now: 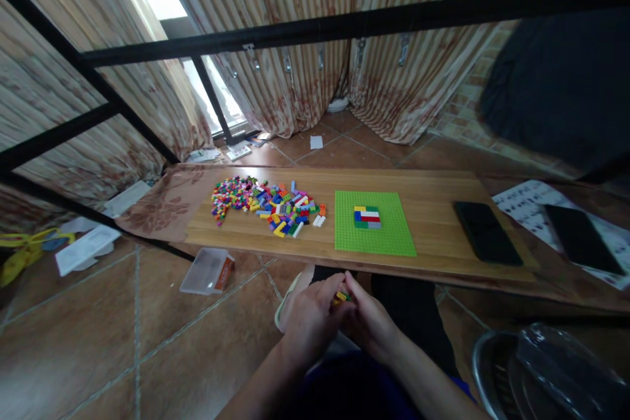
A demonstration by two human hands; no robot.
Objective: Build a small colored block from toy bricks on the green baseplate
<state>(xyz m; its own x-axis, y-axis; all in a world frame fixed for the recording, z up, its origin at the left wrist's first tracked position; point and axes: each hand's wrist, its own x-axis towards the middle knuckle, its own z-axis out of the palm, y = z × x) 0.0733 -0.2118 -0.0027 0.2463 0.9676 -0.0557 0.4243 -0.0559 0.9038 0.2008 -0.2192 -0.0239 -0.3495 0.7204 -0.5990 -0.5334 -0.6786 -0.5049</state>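
Observation:
My left hand [315,307] and my right hand [367,315] are closed together over my lap, just off the front edge of the wooden board. Between their fingers shows a small cluster of toy bricks [341,296], yellow and green; most of it is hidden. Beyond them on the board lies a bright green baseplate [398,230]. On it sits a flat rectangle of joined bricks [367,217] in yellow, green, blue, white, red and grey. To its left spreads a pile of loose bricks [285,210] in many colours.
Tiny colourful pieces [233,193] heap at the board's left. A black phone [485,233] lies at its right end, near another dark device [583,236] on a printed sheet [526,203]. Below stands a clear plastic box [204,272]. A black metal rail [305,33] crosses behind.

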